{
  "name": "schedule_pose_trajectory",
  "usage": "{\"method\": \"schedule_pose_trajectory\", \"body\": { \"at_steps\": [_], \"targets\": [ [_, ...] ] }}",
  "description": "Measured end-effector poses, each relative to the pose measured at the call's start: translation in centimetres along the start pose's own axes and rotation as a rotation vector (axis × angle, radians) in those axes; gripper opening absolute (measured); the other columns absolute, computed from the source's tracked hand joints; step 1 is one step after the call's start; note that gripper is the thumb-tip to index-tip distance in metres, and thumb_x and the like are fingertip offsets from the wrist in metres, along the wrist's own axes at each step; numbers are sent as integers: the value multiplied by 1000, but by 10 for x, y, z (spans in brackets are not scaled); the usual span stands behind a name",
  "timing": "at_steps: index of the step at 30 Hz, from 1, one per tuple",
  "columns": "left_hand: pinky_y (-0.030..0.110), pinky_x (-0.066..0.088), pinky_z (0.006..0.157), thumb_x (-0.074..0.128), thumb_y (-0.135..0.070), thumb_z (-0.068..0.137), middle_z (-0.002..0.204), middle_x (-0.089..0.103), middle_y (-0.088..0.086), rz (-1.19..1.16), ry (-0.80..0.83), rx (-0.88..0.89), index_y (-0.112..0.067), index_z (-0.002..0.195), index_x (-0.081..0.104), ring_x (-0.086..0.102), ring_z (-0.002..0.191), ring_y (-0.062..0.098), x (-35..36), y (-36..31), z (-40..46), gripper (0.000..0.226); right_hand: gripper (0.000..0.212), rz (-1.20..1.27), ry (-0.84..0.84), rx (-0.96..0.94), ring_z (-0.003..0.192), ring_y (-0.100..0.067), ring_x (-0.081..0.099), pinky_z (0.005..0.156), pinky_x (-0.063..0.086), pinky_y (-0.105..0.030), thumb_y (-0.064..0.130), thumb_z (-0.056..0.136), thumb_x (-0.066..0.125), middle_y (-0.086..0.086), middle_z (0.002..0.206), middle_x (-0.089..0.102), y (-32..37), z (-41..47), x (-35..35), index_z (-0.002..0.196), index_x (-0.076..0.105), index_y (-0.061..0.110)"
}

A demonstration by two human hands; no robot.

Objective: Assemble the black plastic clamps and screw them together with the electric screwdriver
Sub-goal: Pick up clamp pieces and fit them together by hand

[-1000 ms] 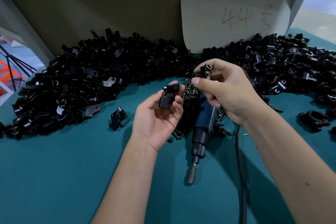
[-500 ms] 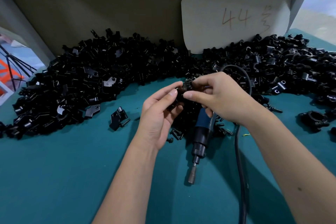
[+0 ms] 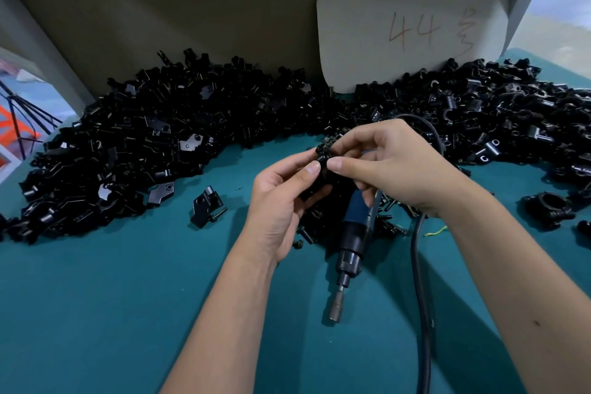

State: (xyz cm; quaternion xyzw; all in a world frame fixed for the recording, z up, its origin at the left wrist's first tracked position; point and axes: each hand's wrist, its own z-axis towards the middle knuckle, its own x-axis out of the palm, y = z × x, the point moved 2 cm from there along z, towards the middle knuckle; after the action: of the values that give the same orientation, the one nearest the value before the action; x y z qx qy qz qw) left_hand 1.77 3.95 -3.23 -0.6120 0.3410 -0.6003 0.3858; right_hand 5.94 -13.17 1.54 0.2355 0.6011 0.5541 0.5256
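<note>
My left hand (image 3: 281, 198) and my right hand (image 3: 393, 166) meet above the table's middle, both pinching the same black plastic clamp (image 3: 323, 159) between thumbs and fingertips. Most of the clamp is hidden by the fingers. The blue electric screwdriver (image 3: 353, 233) lies on the teal table (image 3: 112, 313) just below the hands, its bit pointing toward me. Its black cable (image 3: 419, 265) loops behind my right hand. A small pile of black screws (image 3: 388, 221) lies under the hands.
A large heap of black clamp parts (image 3: 144, 150) fills the left and back. Another heap (image 3: 511, 118) lies at the right. A single clamp piece with a screw (image 3: 206, 206) sits left of my hands. An assembled clamp (image 3: 548, 206) lies at the right edge. A card marked "44" (image 3: 412, 22) leans on the back wall.
The hands were apart, each holding one black piece; they came together, and now both pinch the joined pieces. The screwdriver has not moved.
</note>
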Motion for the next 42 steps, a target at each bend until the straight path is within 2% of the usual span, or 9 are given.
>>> {"method": "schedule_pose_trajectory", "body": {
  "at_steps": [2, 7, 12, 17, 20, 26, 31, 36, 42],
  "targets": [
    [26, 58, 81, 72, -16, 82, 107, 78, 10, 5, 12, 11, -8, 112, 75, 75, 100, 18, -1, 0, 1, 31, 4, 14, 22, 4, 44, -11, 58, 46, 51, -24, 16, 93, 79, 8, 57, 62, 0, -1, -1, 95, 76, 16],
    [27, 59, 78, 78, -20, 78, 102, 78, 12, 44, 2, 34, -5, 110, 76, 75, 94, 20, 3, 3, 0, 36, 10, -47, 19, 4, 40, -8, 57, 42, 46, -20, 22, 88, 84, 7, 53, 62, 3, -2, -6, 91, 75, 17],
    [27, 60, 75, 79, -16, 76, 105, 77, 15, -18, -42, -10, 1, 117, 71, 75, 91, 19, 5, 4, 1, 44, 23, -212, 22, 104, 52, -34, 69, 48, 59, -39, 40, 90, 79, -11, 64, 69, 2, -2, -24, 89, 73, 18],
    [26, 61, 70, 78, -15, 76, 100, 79, 11, -99, -98, -33, -11, 93, 81, 75, 83, 17, 1, 3, 3, 17, 8, -461, 258, 397, 60, -27, 75, 54, 60, -27, 8, 91, 79, -11, 69, 76, -17, -19, -70, 89, 75, 15],
    [24, 61, 69, 78, -18, 76, 97, 79, 10, -95, -117, -49, -17, 85, 85, 75, 83, 17, 0, 1, 1, 11, 22, -433, 377, 495, 69, -26, 78, 59, 60, -26, 6, 86, 84, -12, 77, 78, -21, -26, -64, 102, 72, 15],
    [23, 60, 68, 79, -20, 76, 100, 79, 11, -89, -142, -61, -16, 86, 85, 74, 82, 18, 2, -1, -2, 12, 43, -506, 382, 544, 59, -27, 75, 49, 56, -29, 16, 72, 96, -16, 68, 74, -15, -14, -29, 89, 60, 0],
    [23, 60, 68, 79, -20, 75, 98, 79, 11, -95, -164, -77, -17, 84, 85, 74, 82, 17, 3, -2, -3, 11, 31, -608, 340, 484, 39, -16, 62, 40, 45, -20, 7, 77, 89, 4, 43, 60, -20, -13, -24, 77, 58, 7],
    [24, 60, 68, 79, -20, 74, 96, 79, 10, -99, -181, -81, -17, 82, 85, 75, 81, 17, 3, -3, -4, 11, 13, -663, 362, 434, 45, -17, 62, 46, 47, -22, 7, 84, 79, -13, 64, 72, -22, -16, -30, 78, 69, 14],
    [24, 60, 67, 80, -20, 75, 98, 78, 12, -126, -191, -77, -13, 85, 84, 74, 81, 17, 1, -5, -3, 13, 9, -832, 283, 394, 65, -12, 67, 55, 50, -24, 11, 77, 78, 4, 69, 71, -18, -13, -27, 74, 73, 17]
  ]
}}
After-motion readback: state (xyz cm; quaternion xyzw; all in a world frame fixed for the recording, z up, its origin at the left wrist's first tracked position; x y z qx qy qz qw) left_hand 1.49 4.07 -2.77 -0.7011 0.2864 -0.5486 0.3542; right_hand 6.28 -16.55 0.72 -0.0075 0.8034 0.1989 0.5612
